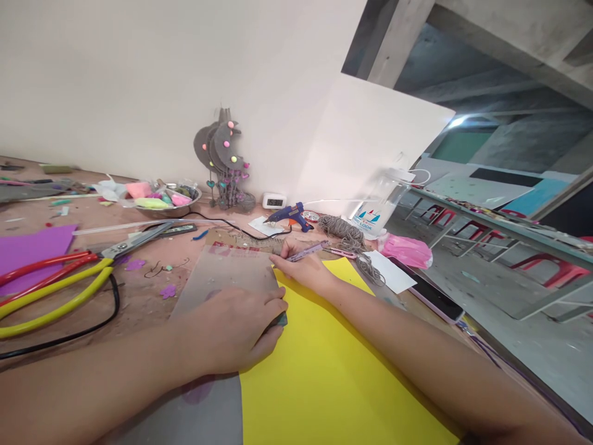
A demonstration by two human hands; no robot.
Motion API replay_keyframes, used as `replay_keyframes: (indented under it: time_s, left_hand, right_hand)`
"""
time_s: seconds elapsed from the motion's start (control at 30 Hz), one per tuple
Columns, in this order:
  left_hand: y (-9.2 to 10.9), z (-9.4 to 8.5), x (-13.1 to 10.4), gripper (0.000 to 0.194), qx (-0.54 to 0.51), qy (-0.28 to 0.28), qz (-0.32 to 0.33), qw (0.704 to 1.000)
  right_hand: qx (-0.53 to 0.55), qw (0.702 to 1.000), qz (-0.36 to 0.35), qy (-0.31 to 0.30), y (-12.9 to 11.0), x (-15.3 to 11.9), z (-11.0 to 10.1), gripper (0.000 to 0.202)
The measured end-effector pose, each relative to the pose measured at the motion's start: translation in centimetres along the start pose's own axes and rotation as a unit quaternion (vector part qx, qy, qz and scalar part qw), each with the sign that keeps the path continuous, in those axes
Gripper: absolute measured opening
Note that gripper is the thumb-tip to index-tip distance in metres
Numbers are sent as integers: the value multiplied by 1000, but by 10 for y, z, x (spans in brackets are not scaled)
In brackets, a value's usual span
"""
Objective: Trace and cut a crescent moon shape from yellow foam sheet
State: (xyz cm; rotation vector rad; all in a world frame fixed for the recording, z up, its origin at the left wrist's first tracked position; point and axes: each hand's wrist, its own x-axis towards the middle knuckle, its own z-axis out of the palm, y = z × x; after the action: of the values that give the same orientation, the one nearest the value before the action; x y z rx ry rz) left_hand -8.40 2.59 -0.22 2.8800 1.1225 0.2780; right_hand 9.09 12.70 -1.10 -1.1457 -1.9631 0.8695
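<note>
Pale, smooth boarding (139,74) rises beyond the pinkish-brown counter (148,303), and farther off on the right are red plastic stools (553,269). Directly in front of you lies the bright yellow rectangular sheet (315,383), flat and reaching from the near side toward the far side, with a smooth grey sheet (217,266) along its left.

Your right hand (308,266) is closed around a slim lilac pen-like tool (308,250) at the yellow sheet's far left corner; the fingers hide its working tip, so you cannot tell whether it touches. Your left hand (236,327) rests on the grey sheet, fingers bent over the yellow sheet's left edge, beside a small dark piece (281,319). Whether it grips that piece or merely presses down cannot be told.

What you have in hand looks like fine work at that corner, one hand steadying and the other guiding the tool. A clean movement along the edge would call for firm, flat pressure from your left hand and light control from your right; if the sheets slipped against each other, the line could wander.

Beyond your hands sits a blue glue gun (296,215), with fuzzy grey yarn (343,232) just to its right.
</note>
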Motion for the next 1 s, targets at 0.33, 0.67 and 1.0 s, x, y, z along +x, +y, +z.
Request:
replay_keyframes:
  time_s: [0.33,0.67,1.0]
  left_hand:
    - [-1,0,0,33,-4,2,6,1000]
    - [2,0,-1,36,22,8,18,1000]
    - [1,5,-2,33,4,46,28,999]
  right_hand:
    - [-24,1000,-15,7,2,1,0,28]
    - [-40,998,-42,12,5,3,0,24]
    - [-45,998,-16,33,-1,1,-2,25]
